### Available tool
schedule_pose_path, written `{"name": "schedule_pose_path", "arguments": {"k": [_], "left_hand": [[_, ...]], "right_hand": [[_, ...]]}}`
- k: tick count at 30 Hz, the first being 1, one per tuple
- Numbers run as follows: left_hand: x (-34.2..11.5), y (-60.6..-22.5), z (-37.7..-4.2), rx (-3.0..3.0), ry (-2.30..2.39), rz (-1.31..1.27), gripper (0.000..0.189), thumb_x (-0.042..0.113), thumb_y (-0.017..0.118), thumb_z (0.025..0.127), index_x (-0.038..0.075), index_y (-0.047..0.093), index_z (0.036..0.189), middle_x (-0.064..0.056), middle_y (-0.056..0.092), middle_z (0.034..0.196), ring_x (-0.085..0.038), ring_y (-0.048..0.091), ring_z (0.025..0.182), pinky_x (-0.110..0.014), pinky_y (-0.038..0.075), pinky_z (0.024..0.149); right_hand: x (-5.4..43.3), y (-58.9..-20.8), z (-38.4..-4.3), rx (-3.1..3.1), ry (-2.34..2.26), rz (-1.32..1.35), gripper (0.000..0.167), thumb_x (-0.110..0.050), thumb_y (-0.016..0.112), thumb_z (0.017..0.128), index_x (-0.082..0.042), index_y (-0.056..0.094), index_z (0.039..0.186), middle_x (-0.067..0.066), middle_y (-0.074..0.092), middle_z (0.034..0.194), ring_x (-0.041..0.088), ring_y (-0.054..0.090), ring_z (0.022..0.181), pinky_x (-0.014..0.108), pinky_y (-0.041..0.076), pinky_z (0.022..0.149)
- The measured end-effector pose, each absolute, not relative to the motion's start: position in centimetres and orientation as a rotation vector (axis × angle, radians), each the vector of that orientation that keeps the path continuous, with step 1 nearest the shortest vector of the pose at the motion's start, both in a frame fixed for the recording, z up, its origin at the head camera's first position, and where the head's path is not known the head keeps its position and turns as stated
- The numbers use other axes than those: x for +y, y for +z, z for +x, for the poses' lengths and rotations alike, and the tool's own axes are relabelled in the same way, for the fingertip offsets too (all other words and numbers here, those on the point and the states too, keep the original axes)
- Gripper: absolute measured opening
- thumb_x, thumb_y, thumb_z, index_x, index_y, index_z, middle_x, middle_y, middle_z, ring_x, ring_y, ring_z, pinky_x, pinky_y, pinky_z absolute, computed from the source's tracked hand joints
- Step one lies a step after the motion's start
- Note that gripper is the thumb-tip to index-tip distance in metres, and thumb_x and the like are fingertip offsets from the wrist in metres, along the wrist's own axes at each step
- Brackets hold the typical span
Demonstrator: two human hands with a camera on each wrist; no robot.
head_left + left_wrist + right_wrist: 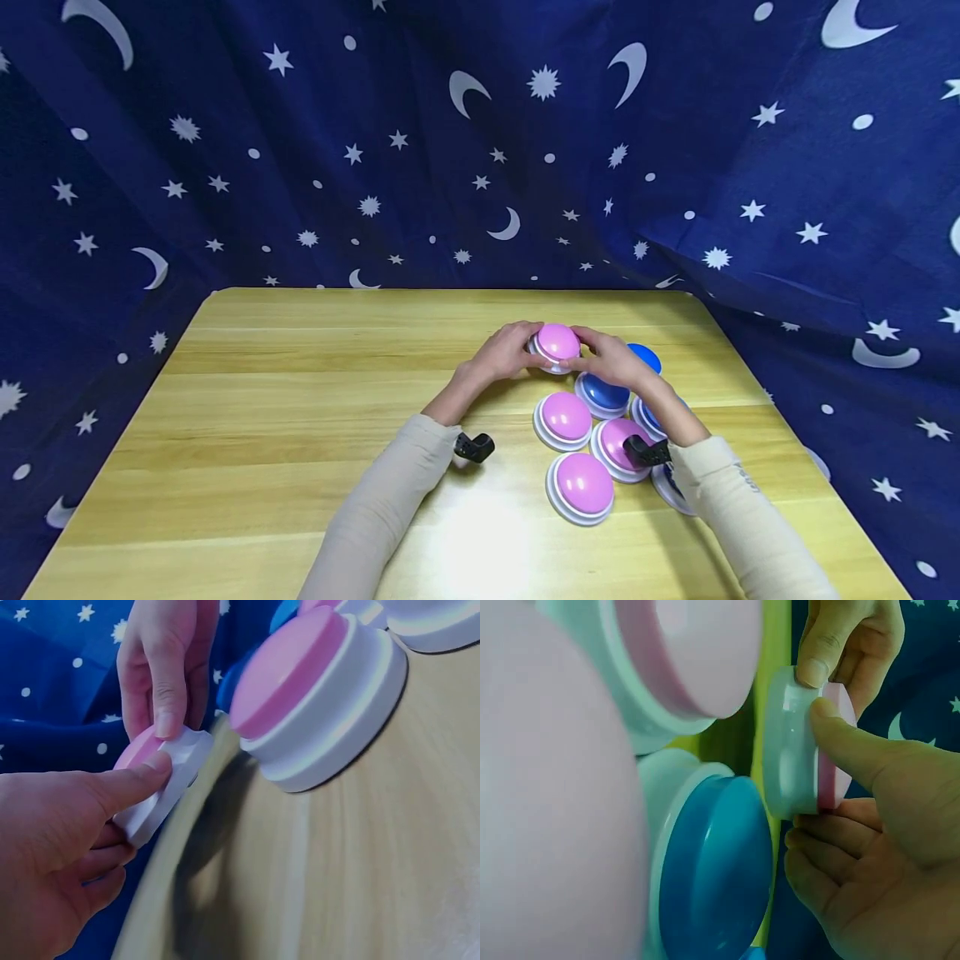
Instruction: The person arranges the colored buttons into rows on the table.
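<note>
Both hands hold one pink push button [558, 342] with a round white base, near the back of the table. My left hand [506, 350] grips its left side, thumb on the white rim in the left wrist view and fingers curled behind. From the right, my right hand [609, 360] grips the same button, its thumb [847, 739] lying across the rim and fingers around the far side. The pink dome faces up in the head view. Closest to the right hand is a blue push button [603, 393], partly under that hand.
Towards me stand a pink button [567, 416], another pink button [585, 483] and a third pink button [615, 440] beside the right wrist. More blue buttons [645, 357] lie under and beyond the right arm, partly hidden. A starry blue curtain [420, 167] hangs behind the wooden table [300, 400].
</note>
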State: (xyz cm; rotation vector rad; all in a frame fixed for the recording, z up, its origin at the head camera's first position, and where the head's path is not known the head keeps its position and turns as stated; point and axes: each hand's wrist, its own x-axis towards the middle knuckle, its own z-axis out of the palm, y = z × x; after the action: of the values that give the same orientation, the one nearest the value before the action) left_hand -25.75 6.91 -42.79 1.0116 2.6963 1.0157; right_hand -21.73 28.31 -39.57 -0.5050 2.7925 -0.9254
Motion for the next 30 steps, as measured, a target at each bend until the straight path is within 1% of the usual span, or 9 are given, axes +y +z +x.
{"name": "schedule_pose_path", "arguments": {"k": [3, 9, 13, 18, 24, 30], "left_hand": [[6.6, -42.3, -25.8, 2.699, 1.029, 0.996, 0.068, 0.029, 0.078, 0.087, 0.000, 0.050, 0.142, -0.013, 0.059, 0.136, -0.024, 0.055, 0.124, -0.032, 0.041, 0.107], [5.9, -41.7, -26.0, 2.716, 1.065, 1.019, 0.070, 0.031, 0.078, 0.087, 0.000, 0.049, 0.143, -0.013, 0.054, 0.142, -0.025, 0.049, 0.132, -0.032, 0.035, 0.112], [5.3, -41.1, -25.9, 2.725, 1.106, 1.031, 0.069, 0.031, 0.079, 0.086, 0.002, 0.051, 0.142, -0.011, 0.055, 0.142, -0.024, 0.049, 0.132, -0.032, 0.035, 0.112], [4.6, -40.3, -25.6, 2.733, 1.172, 1.036, 0.068, 0.031, 0.080, 0.085, 0.004, 0.053, 0.141, -0.009, 0.056, 0.140, -0.023, 0.050, 0.131, -0.032, 0.035, 0.111], [3.6, -39.7, -25.3, 2.733, 1.242, 1.052, 0.066, 0.033, 0.080, 0.085, 0.007, 0.055, 0.140, -0.008, 0.058, 0.138, -0.021, 0.051, 0.129, -0.031, 0.037, 0.110], [2.5, -39.3, -24.9, 2.692, 1.358, 1.043, 0.065, 0.029, 0.081, 0.084, 0.007, 0.056, 0.140, -0.008, 0.060, 0.136, -0.021, 0.052, 0.128, -0.032, 0.038, 0.109]], "right_hand": [[28.1, -39.3, -21.7, 2.805, -0.976, -0.513, 0.056, -0.027, 0.071, 0.094, 0.001, 0.052, 0.138, 0.024, 0.055, 0.136, 0.043, 0.047, 0.129, 0.058, 0.040, 0.104], [27.5, -39.0, -21.4, 2.792, -1.120, -0.489, 0.061, -0.022, 0.070, 0.094, 0.004, 0.045, 0.143, 0.026, 0.049, 0.142, 0.045, 0.042, 0.133, 0.057, 0.036, 0.108], [27.2, -39.0, -21.3, 2.800, -1.214, -0.479, 0.063, -0.018, 0.071, 0.093, 0.006, 0.043, 0.144, 0.026, 0.048, 0.143, 0.043, 0.042, 0.134, 0.051, 0.035, 0.110], [26.7, -38.8, -21.1, 2.718, -1.417, -0.406, 0.067, -0.016, 0.073, 0.092, 0.004, 0.040, 0.147, 0.024, 0.045, 0.147, 0.036, 0.040, 0.137, 0.044, 0.033, 0.113], [25.8, -38.6, -20.9, 2.613, -1.618, -0.361, 0.068, -0.013, 0.073, 0.092, 0.001, 0.039, 0.149, 0.020, 0.044, 0.149, 0.031, 0.037, 0.140, 0.040, 0.029, 0.115], [24.7, -38.5, -20.7, 2.587, -1.712, -0.341, 0.068, -0.014, 0.074, 0.091, -0.001, 0.041, 0.148, 0.017, 0.044, 0.150, 0.027, 0.036, 0.141, 0.038, 0.029, 0.115]]}}
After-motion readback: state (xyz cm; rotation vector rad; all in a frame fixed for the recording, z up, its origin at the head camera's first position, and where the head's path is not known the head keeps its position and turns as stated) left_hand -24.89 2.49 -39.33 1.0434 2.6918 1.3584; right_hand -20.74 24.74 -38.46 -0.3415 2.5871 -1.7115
